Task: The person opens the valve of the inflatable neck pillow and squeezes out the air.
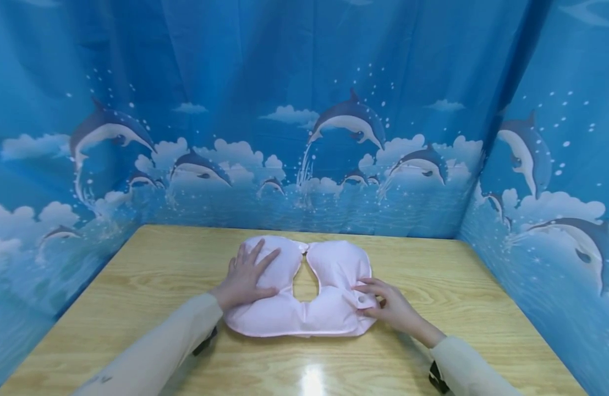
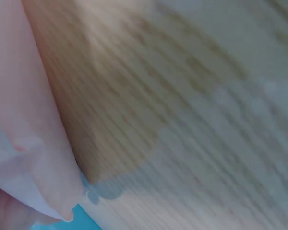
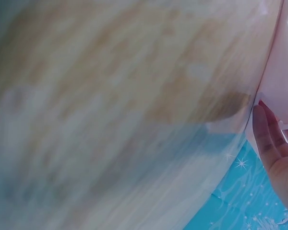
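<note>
A pale pink, puffy neck pillow (image 1: 329, 322) lies flat on the wooden table, its two arms meeting at the far side around a central hole. My left hand (image 1: 245, 279) rests on its left arm with fingers spread wide. On the right side, my right hand (image 1: 394, 309) pinches the pillow's edge between thumb and fingers, beside a small round valve-like piece (image 1: 362, 300). The left wrist view shows the pillow's side (image 2: 29, 96) and a sliver of the hand (image 2: 7, 213). In the right wrist view, fingers (image 3: 265, 136) touch the pink fabric (image 3: 283, 96).
The light wood-grain table (image 1: 175, 264) extends around the pillow on all sides. Blue curtains (image 1: 264, 66) printed with dolphins and clouds hang behind it and along both sides. Light glares off the table near its front (image 1: 312, 379).
</note>
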`<act>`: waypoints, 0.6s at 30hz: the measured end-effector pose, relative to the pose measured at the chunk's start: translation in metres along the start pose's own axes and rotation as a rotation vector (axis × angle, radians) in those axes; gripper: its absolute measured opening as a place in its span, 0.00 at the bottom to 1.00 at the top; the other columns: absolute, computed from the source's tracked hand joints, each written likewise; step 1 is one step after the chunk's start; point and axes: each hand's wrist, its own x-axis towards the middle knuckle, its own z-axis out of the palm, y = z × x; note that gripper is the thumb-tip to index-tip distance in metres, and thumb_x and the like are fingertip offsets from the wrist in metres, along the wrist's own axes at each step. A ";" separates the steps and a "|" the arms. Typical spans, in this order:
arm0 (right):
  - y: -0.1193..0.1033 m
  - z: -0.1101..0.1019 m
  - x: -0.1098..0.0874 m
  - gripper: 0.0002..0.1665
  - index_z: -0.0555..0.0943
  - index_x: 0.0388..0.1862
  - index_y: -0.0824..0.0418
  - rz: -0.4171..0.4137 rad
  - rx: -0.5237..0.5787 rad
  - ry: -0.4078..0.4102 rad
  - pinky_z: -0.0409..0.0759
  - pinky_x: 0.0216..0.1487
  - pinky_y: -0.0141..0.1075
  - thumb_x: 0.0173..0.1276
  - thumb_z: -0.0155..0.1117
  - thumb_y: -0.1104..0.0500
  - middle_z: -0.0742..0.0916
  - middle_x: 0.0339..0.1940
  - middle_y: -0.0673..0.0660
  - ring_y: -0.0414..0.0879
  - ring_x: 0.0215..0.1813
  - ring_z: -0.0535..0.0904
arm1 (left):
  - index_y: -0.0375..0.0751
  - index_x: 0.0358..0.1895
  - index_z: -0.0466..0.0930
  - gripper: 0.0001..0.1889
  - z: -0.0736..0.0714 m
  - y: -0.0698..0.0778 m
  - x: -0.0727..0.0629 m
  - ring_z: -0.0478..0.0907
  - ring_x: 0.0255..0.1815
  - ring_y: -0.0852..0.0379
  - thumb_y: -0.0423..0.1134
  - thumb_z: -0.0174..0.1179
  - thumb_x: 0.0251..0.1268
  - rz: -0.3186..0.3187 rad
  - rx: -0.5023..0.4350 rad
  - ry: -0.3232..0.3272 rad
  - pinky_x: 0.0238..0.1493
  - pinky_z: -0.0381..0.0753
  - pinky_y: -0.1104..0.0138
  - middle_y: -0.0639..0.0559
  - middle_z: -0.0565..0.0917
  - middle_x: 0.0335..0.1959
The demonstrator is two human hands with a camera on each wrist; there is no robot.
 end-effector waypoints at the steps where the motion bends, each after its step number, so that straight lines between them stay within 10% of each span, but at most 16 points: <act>1: 0.000 0.000 0.000 0.27 0.80 0.50 0.56 0.007 0.002 0.000 0.79 0.31 0.28 0.48 0.73 0.54 0.76 0.59 0.62 0.44 0.51 0.74 | 0.63 0.71 0.49 0.46 0.000 0.000 0.001 0.30 0.69 0.27 0.67 0.58 0.48 0.002 -0.006 -0.007 0.58 0.50 0.30 0.42 0.41 0.74; 18: -0.002 -0.003 -0.002 0.29 0.79 0.51 0.57 0.016 0.016 0.021 0.79 0.32 0.29 0.48 0.73 0.55 0.75 0.60 0.65 0.50 0.52 0.75 | 0.62 0.67 0.60 0.38 0.006 -0.004 0.004 0.43 0.69 0.27 0.64 0.58 0.51 0.030 -0.091 -0.037 0.51 0.61 0.31 0.41 0.48 0.73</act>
